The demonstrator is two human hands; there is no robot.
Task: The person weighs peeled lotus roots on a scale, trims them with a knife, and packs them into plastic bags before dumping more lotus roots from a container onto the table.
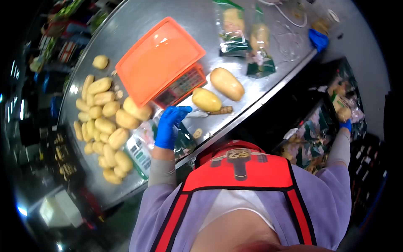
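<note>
My left hand point(169, 127), in a blue glove, is over the table beside a stack of printed plastic bags point(140, 153), its fingers stretched to the right with nothing visible in them. Close to its fingertips lie a knife with a brown handle point(221, 110) and a peeled-looking yellow potato point(206, 99). Out to the right, my right hand point(346, 124), also blue-gloved, is at a clear-and-green bag of potatoes point(342, 105) above a dark crate. The bag hides most of its fingers, which appear closed on it.
An orange-topped scale point(161, 59) stands on the metal table point(134, 17). Many loose potatoes point(105, 126) are heaped left, and a large potato point(227, 84) lies near the edge. Two filled bags point(233, 29) lie at the back. More filled bags point(310, 134) are in dark crates.
</note>
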